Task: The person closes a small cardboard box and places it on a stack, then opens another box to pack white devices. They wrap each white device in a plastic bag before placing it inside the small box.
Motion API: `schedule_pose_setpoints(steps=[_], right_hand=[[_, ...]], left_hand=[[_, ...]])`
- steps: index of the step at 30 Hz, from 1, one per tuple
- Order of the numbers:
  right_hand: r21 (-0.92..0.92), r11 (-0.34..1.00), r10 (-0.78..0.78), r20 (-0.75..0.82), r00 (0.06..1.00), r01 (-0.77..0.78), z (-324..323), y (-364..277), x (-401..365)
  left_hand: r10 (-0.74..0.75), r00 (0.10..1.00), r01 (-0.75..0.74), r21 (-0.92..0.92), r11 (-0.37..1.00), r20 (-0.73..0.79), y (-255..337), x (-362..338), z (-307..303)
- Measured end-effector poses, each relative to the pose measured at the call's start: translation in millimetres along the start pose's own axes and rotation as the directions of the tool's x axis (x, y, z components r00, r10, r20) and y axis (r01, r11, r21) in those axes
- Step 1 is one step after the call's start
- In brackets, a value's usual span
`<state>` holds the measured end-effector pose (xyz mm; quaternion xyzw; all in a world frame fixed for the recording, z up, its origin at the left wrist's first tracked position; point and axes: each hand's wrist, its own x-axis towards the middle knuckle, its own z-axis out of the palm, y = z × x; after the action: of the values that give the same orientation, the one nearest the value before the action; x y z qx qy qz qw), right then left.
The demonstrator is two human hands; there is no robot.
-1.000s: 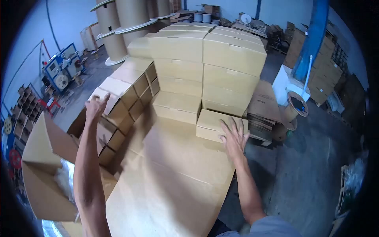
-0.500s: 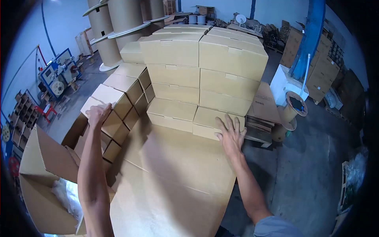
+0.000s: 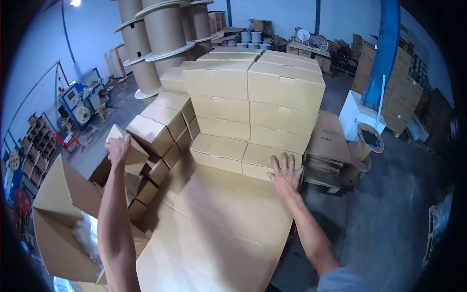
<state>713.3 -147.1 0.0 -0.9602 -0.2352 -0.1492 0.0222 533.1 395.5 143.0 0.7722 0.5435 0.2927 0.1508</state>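
My left hand (image 3: pixel 117 147) grips the near end of a small cardboard box (image 3: pixel 134 155), its fingers closed over the edge. That box is tilted and apart from the row of cartons (image 3: pixel 147 129) behind it. My right hand (image 3: pixel 286 171) lies with fingers spread on the front edge of a low closed box (image 3: pixel 256 156). Beside that one sits a matching low box (image 3: pixel 218 146). Taller stacked boxes (image 3: pixel 284 85) rise behind both. A broad cardboard sheet (image 3: pixel 219 214) spreads in front of them, between my arms.
An open carton (image 3: pixel 53 233) with clear plastic inside stands at lower left. Flattened cardboard (image 3: pixel 328 141) is piled to the right, near a blue pillar (image 3: pixel 382 58) and a spool (image 3: pixel 365 141). Large reels (image 3: pixel 168 34) tower at the back left.
The box in my left hand has come away from its row and tipped, exposing a gap beside the stack. My right hand stays on the low box. The view has tilted upward slightly.
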Motion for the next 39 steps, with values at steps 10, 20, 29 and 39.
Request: schedule_pose_setpoints(steps=[10,20,29,39], right_hand=[[0.136,0.991,-0.013,0.164,0.986,-0.01,-26.4,2.5,-4.1],[0.969,0.136,-0.367,-0.146,0.919,0.208,-74.6,-115.6,-143.3],[0.887,-0.212,-0.426,-0.462,0.778,0.41,-132.0,-194.9,-182.5],[0.967,-0.254,-0.759,-0.197,0.621,-0.004,-87.3,-246.0,-212.7]], left_hand=[[0.483,0.813,-0.519,-0.027,0.855,-0.326,28.4,13.4,-200.6],[0.826,0.562,-0.814,-0.201,0.544,-0.041,-60.7,-298.4,-318.6],[0.846,0.482,-0.835,-0.172,0.522,0.227,-120.7,-372.0,-314.3],[0.523,0.765,-0.226,-0.604,0.765,0.377,-242.5,-388.0,-309.4]])
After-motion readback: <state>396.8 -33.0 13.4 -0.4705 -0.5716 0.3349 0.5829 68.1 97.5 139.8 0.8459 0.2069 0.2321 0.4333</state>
